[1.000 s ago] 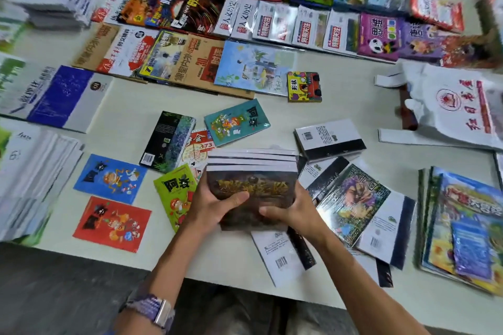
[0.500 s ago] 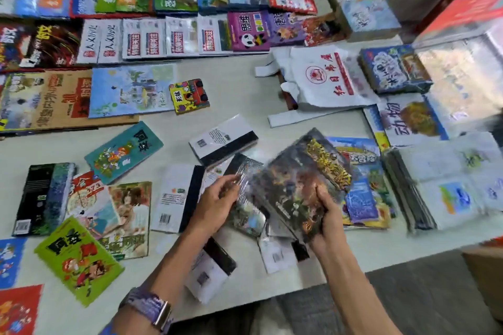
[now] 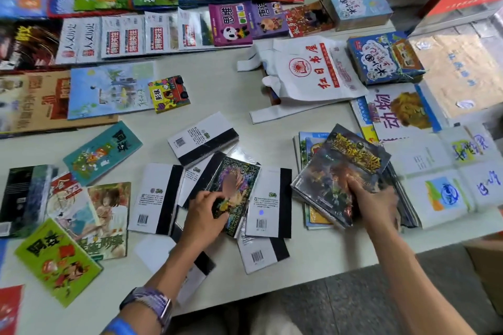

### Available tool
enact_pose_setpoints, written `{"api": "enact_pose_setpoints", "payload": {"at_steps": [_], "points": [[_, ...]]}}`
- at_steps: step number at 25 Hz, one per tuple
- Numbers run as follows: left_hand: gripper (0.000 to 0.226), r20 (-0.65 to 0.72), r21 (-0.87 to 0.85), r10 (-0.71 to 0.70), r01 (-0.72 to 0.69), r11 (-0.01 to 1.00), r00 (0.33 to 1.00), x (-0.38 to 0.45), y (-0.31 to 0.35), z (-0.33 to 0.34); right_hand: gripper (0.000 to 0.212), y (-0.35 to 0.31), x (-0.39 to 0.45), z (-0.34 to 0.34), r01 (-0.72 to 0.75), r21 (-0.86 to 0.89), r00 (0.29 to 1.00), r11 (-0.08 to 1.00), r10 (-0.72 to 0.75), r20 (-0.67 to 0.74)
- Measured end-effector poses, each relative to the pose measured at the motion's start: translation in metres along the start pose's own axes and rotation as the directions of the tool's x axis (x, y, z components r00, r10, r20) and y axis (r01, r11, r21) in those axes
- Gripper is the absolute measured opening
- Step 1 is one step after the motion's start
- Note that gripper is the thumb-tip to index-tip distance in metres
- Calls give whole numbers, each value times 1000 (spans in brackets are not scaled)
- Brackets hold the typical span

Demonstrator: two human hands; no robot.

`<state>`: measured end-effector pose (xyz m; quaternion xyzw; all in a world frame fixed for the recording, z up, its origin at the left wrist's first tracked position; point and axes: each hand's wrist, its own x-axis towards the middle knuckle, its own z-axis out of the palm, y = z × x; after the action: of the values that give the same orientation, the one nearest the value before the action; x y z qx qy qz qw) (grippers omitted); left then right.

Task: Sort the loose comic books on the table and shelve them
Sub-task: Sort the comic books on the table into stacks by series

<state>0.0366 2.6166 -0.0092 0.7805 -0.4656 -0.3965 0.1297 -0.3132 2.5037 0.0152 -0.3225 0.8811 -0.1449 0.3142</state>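
From the head view, the right hand [image 3: 377,202] is closing its fingers over the near edge of a small stack of dark-covered comics [image 3: 340,171], thumb on the top cover, setting it onto a pile of colourful books [image 3: 310,144] just beyond and to the left of that hand. The left hand [image 3: 205,215] is curling loosely onto a glossy green-and-purple comic [image 3: 236,193] lying among loose comics turned back-cover up [image 3: 268,204] on the pale surface [image 3: 217,90]; whether it is actually gripping it, I cannot tell. These are thin paperbacks, seemingly in shiny film, so they are likely light, flexible and slippery against one another; pinching a stack across its spine side with thumb above and fingers below looks safest, since a loose hold could let the covers fan out. Readable writing is sparse: barcodes are showing on the white backs, a white carrier bag [image 3: 307,73] well beyond both hands is carrying red characters "红日书屋", and a purple panda book [image 3: 230,23] farther off is reading "思维". The gold title on the dark stack is too blurred to read.
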Motion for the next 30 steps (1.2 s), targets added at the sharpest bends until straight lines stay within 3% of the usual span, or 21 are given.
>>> {"api": "enact_pose_setpoints", "payload": {"at_steps": [2, 4, 7, 10, 12, 14, 17, 19, 22, 25, 28, 30], "points": [[62, -36, 47, -33, 35, 998, 999, 2, 1, -1, 68, -2, -19, 2, 213, -189, 947, 959, -250, -201], [85, -62, 75, -92, 96, 993, 994, 4, 2, -1, 46, -6, -48, 15, 409, -167, 870, 897, -439, -223], [102, -52, 61, -170, 173, 983, 984, 8, 2, 0, 26, 1, -105, 55, 637, -43, 770, 770, -632, 91], [96, 48, -49, -293, 296, 954, 955, 9, -4, -4, 34, 11, -147, 99, 638, 29, 659, 769, -565, 496], [75, 140, -228, -325, 350, 909, 935, 2, -10, -4, 45, 11, -157, 118, 614, 56, 612, 788, -519, 597], [52, 192, -419, -301, 355, 836, 934, -9, -18, -3, 50, 8, -158, 127, 641, -33, 651, 767, -521, 552], [29, 124, -641, -297, 305, 705, 947, -19, -35, -8, 68, 11, -151, 124, 554, -304, 821, 775, -448, 354], [35, 91, -658, -297, 281, 698, 951, -23, -43, -12, 87, 14, -145, 120, 469, -321, 871, 823, -368, 327], [64, 95, -639, -281, 275, 719, 955, -25, -49, -14, 98, 14, -142, 119, 438, -226, 875, 870, -356, 327], [55, 106, -693, -284, 275, 667, 953, -26, -47, -15, 92, 19, -140, 118, 397, -89, 906, 913, -375, 195], [58, 121, -736, -287, 279, 617, 950, -28, -48, -17, 70, 23, -153, 117, 121, 236, 951, 964, -181, 252], [51, 102, -748, -289, 265, 608, 952, -29, -52, -23, 44, 16, -165, 119, -124, 453, 910, 883, -81, 406]]}}
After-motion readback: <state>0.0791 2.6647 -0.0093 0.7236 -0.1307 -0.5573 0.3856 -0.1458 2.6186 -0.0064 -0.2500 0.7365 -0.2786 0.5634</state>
